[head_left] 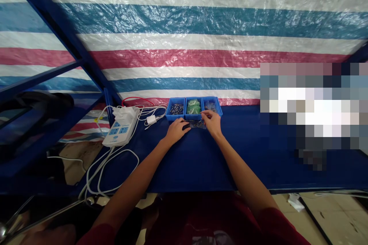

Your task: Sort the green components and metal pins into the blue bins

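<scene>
A clear plastic bag point(196, 124) of small dark pieces is placed on the blue table point(198, 160), just in front of three blue bins point(193, 116). Its left end is touched by the left hand point(177, 130), thumb and fingers slightly apart. By its right end the right hand point(212, 121) is held, fingertips close together; whether anything is pinched cannot be told.
</scene>
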Action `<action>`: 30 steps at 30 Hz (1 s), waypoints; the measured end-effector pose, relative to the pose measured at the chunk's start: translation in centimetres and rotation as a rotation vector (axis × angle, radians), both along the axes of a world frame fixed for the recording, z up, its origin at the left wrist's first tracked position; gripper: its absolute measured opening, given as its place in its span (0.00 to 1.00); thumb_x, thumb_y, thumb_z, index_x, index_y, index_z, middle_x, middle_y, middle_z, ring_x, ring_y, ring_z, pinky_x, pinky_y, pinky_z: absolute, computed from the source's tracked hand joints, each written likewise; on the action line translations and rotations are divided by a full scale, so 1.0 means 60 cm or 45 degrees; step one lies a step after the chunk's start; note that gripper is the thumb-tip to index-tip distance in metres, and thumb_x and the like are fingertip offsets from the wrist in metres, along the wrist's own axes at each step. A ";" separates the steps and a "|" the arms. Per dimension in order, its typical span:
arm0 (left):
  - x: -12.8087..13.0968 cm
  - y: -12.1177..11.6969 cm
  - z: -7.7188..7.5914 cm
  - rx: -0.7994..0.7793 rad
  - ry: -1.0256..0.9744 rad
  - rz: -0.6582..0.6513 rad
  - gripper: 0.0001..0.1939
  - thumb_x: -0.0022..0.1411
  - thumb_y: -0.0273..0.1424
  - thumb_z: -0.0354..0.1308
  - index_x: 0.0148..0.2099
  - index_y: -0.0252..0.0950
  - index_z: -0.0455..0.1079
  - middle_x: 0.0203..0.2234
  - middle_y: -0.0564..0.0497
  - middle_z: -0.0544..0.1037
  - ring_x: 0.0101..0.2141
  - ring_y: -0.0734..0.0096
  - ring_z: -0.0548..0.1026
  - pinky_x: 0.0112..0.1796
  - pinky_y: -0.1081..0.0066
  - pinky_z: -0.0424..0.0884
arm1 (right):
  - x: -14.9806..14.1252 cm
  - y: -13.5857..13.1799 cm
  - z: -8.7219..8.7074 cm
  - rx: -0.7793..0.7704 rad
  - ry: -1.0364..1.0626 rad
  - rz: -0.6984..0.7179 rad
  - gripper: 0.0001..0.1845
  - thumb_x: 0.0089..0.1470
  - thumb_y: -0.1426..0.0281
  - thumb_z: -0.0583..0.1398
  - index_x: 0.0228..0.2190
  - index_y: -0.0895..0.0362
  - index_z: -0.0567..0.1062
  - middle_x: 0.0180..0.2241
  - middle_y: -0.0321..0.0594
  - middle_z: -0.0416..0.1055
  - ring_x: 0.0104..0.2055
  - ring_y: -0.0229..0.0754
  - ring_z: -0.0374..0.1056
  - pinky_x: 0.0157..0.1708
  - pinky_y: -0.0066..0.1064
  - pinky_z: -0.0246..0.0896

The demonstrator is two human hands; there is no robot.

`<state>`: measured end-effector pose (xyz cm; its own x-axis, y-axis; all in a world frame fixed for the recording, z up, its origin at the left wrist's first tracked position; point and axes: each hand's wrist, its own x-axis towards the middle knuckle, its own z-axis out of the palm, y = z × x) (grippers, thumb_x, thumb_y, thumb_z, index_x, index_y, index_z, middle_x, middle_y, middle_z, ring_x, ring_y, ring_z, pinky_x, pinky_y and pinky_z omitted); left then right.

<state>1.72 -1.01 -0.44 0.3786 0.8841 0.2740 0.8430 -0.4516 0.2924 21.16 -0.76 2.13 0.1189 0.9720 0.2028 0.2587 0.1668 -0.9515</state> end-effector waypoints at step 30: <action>0.008 -0.016 0.027 0.033 -0.900 -0.027 0.13 0.65 0.38 0.51 0.42 0.36 0.72 0.23 0.55 0.74 0.25 0.74 0.72 0.32 0.75 0.68 | -0.026 -0.009 -0.019 0.306 -0.382 0.399 0.10 0.54 0.65 0.59 0.33 0.56 0.79 0.29 0.39 0.74 0.28 0.38 0.66 0.32 0.30 0.60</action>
